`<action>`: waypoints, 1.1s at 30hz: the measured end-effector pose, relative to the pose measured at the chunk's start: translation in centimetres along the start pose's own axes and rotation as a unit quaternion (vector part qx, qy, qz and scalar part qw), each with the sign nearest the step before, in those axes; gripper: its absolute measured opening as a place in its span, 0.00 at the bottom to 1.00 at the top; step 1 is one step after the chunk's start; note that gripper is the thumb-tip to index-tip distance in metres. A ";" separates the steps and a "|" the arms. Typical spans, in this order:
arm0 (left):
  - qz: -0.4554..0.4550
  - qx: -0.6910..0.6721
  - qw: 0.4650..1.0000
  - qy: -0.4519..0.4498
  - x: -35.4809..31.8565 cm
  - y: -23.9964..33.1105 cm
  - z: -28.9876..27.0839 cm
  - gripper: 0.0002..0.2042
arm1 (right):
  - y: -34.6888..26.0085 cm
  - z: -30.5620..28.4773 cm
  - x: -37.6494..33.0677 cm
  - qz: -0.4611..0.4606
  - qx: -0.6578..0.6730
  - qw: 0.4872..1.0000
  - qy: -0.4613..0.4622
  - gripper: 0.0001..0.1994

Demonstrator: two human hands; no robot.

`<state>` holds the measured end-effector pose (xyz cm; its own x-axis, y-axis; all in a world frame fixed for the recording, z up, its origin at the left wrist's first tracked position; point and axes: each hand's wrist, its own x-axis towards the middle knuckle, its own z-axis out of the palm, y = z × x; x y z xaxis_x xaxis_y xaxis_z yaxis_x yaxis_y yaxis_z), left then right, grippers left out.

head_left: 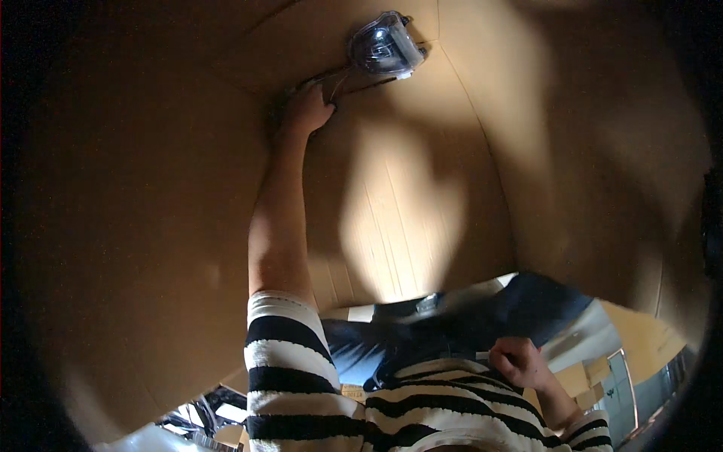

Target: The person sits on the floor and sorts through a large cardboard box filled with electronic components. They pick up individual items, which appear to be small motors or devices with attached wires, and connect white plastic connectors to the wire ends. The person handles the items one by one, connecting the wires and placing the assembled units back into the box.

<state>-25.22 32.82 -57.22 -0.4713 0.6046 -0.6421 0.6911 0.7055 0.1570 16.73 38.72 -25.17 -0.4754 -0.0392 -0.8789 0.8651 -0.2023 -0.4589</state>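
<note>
My left arm stretches deep into a large cardboard box point(392, 218). At the far left corner of its bottom, my left hand point(307, 110) is closed around something dark and thin that its fingers mostly hide. Just to the right of that hand lies a rounded item with a clear, shiny shell and dark inside point(385, 47). A dark strip point(373, 87) runs between this item and the hand. My right hand point(520, 361) is outside the box in front of my waist, fingers curled in; whatever they may hold is hidden.
High cardboard walls rise on the left point(143, 211) and right point(595, 151). The near edge of the box crosses in front of my jeans point(520, 305). Behind me on the right stand cartons point(591, 377); bright cluttered things point(211, 414) show at lower left.
</note>
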 end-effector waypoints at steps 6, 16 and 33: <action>0.022 0.051 0.998 0.027 5.9 1.0 4.4 0.32 | 0.1 -2.1 5.3 0.032 -0.014 0.999 -0.013 0.04; 0.086 0.168 0.981 -0.045 0.5 3.7 6.6 0.09 | -1.0 -2.2 5.4 -0.026 -0.010 1.000 0.002 0.04; 0.293 -0.182 0.928 0.142 -24.8 11.6 -5.6 0.10 | -2.0 1.4 -1.2 -0.266 -0.135 0.955 -0.013 0.04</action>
<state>-8.61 28.06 -35.31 -0.2344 0.9602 -0.1521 0.6681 0.2728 0.6922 15.34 37.83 -22.97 -0.8593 -0.0262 -0.5108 0.5088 0.0585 -0.8589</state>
